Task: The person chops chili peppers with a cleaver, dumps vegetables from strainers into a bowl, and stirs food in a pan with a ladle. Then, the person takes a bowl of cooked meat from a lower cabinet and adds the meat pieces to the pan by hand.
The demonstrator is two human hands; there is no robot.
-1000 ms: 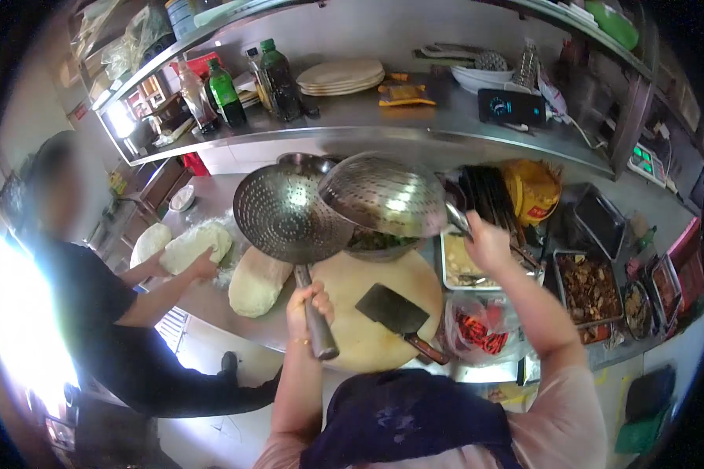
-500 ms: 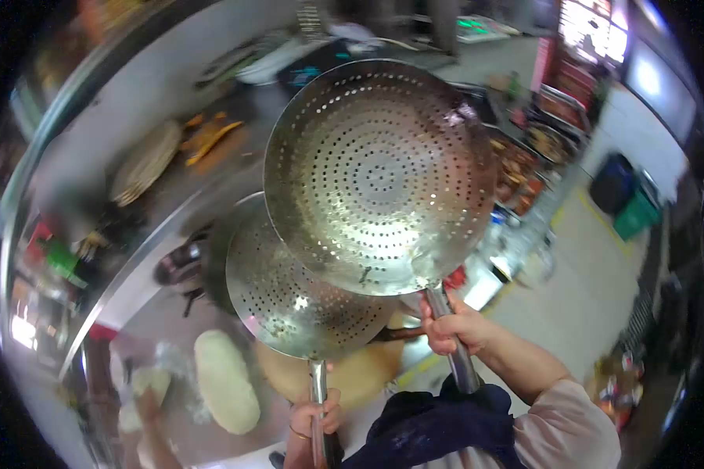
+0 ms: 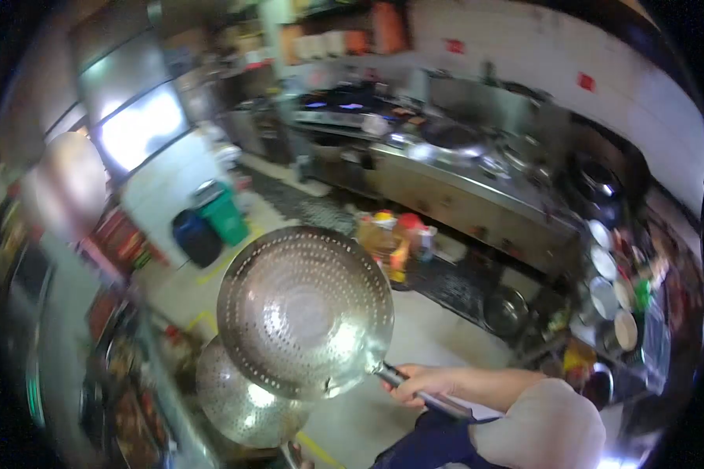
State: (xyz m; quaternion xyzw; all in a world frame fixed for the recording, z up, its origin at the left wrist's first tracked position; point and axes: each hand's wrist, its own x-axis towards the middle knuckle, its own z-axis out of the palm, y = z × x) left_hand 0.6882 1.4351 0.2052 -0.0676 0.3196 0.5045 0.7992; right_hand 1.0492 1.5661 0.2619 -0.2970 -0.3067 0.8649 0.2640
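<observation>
My right hand (image 3: pixel 421 384) is closed around the metal handle of a large round perforated strainer (image 3: pixel 305 309), its bowl facing up toward me. Partly beneath that bowl is a second perforated strainer (image 3: pixel 238 406), whose handle runs down to the bottom edge of the view. Only a sliver of my left hand (image 3: pixel 305 463) shows there, at that handle; most of it is cut off. The upper strainer hides part of the lower one, and I cannot tell whether the two bowls touch.
A steel cooking counter (image 3: pixel 477 184) with pans runs along the back wall. On the floor are a green bin (image 3: pixel 225 215), a dark blue bin (image 3: pixel 195 238) and a metal bowl (image 3: pixel 506 310). White containers (image 3: pixel 602 289) stand at right. Food trays (image 3: pixel 133 406) lie at lower left.
The view has swung right, from the worktable with dough to the cooking counter and floor. Both strainers still move with my hands and sit lower in view. My left hand has almost left the frame.
</observation>
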